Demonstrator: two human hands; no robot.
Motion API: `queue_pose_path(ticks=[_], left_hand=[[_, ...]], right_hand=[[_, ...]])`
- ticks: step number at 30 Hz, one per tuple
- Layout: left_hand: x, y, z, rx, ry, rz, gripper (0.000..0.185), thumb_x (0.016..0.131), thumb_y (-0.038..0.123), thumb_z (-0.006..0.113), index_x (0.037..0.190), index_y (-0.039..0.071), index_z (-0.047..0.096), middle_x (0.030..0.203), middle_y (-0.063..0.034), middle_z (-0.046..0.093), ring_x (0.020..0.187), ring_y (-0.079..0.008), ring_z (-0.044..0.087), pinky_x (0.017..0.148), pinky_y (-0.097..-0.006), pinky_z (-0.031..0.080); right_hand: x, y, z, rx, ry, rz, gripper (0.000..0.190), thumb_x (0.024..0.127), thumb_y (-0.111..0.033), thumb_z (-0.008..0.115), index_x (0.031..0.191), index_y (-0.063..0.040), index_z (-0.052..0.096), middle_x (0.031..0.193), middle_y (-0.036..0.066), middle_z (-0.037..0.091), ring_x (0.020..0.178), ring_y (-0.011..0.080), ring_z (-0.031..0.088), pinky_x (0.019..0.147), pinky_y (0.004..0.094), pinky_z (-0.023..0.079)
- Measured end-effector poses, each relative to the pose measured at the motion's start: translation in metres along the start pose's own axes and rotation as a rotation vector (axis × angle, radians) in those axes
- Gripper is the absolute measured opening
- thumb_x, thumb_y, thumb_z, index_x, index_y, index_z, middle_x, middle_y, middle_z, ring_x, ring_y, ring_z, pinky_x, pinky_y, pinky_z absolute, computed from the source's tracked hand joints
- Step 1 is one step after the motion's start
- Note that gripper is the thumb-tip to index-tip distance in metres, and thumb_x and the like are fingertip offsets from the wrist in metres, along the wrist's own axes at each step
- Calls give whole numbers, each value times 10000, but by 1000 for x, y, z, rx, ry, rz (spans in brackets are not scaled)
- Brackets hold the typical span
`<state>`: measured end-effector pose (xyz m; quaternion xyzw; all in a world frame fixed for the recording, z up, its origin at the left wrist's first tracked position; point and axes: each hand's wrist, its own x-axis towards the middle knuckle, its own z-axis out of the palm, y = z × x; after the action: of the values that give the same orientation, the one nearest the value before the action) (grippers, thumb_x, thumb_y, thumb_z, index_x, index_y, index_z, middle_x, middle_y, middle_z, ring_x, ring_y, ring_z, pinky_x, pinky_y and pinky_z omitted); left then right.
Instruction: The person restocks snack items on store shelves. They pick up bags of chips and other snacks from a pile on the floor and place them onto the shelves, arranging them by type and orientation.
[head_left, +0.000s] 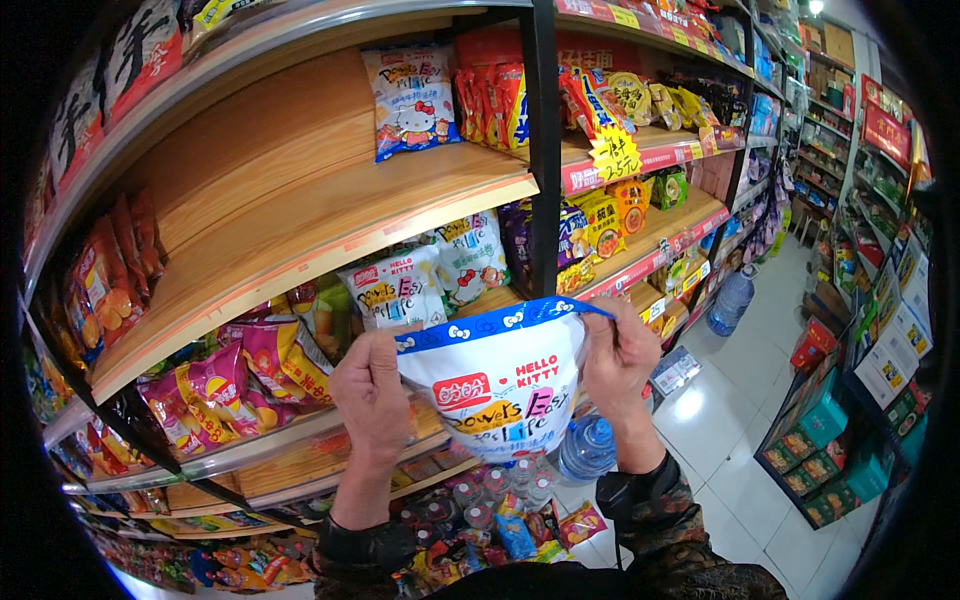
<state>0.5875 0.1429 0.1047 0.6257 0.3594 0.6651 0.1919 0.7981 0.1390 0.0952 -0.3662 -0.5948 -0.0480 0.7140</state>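
A white snack bag (499, 390) with a blue top band hangs between my two hands, its printed front facing me. My left hand (377, 394) pinches the band's left corner, and my right hand (619, 360) grips the right corner. On the wooden shelf (322, 210) beyond, a similar white and blue Hello Kitty bag (416, 101) stands upright beside red noodle packets (491, 105). One level lower, behind the held bag, are a white snack bag (394, 289) and another with green print (471, 255).
Purple and yellow chip bags (225, 390) fill the lower left shelf. Below, bottles (487, 495) and loose snack packets (525, 529) lie on the floor near a blue water jug (587, 450). Stacked boxes (814, 465) border the tiled aisle (720, 405); another jug (731, 304) stands farther along.
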Motion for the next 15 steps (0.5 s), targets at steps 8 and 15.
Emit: queue_pose_path(ticks=[8, 15], left_hand=[[10, 8, -6, 345, 189, 367, 119, 882, 55, 431, 891, -15, 527, 734, -109, 543, 642, -189, 527, 585, -248, 415], [-43, -6, -36, -511, -699, -405, 641, 771, 414, 564, 1227, -6, 398, 1101, -93, 527, 984, -183, 510, 804, -316, 424]], right_hand=[[-5, -18, 1, -42, 58, -108, 101, 768, 46, 507, 832, 5, 574, 635, 91, 546, 497, 168, 500, 496, 236, 400], [25, -11, 6, 412, 127, 373, 134, 886, -103, 481, 839, 0, 554, 668, -28, 514, 615, 22, 437, 523, 172, 350]])
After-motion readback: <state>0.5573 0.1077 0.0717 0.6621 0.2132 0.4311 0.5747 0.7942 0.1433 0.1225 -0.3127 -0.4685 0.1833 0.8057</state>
